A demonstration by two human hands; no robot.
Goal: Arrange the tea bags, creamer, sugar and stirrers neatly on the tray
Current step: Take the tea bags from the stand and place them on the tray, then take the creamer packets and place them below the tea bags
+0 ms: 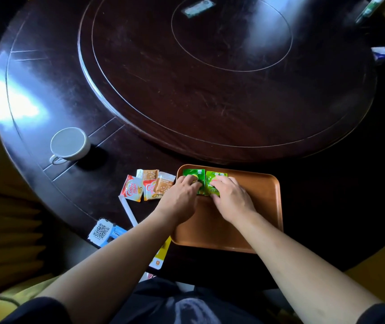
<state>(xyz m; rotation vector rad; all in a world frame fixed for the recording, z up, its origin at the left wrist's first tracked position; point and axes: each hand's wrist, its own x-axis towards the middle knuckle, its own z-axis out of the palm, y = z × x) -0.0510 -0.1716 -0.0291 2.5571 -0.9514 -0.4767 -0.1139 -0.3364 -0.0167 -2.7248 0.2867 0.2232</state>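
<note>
Orange and smooth, the rectangular tray (257, 206) with rounded corners and a low raised rim sits at the near edge of the dark, glossy round wooden desk (46, 127). Only two things lie in it: a pair of shiny green tea bag sachets (204, 177), square and flat, side by side and touching at the tray's far left corner. The left hand (180, 197) rests palm down with fingers bent onto the left sachet; the right hand (232, 198) presses likewise on the right one, both hands close together, neither closed round anything.

Just left of the tray, on the bare desk, lie glossy red-and-white Coffee mate creamer sachets (132, 188) and tan paper sugar packets (163, 183), overlapping in a loose cluster. A slim white paper-wrapped stirrer (128, 210) slants from beneath them toward the left forearm. Nearer still, a white and blue QR-code card (102, 231) and a yellow card (161, 256) lie at the desk's edge.

Farther left stands a round white ceramic cup (70, 143) with a handle. Beyond, the raised circular turntable (210, 78) fills the desk's middle, a blurred packet (197, 7) on it.
</note>
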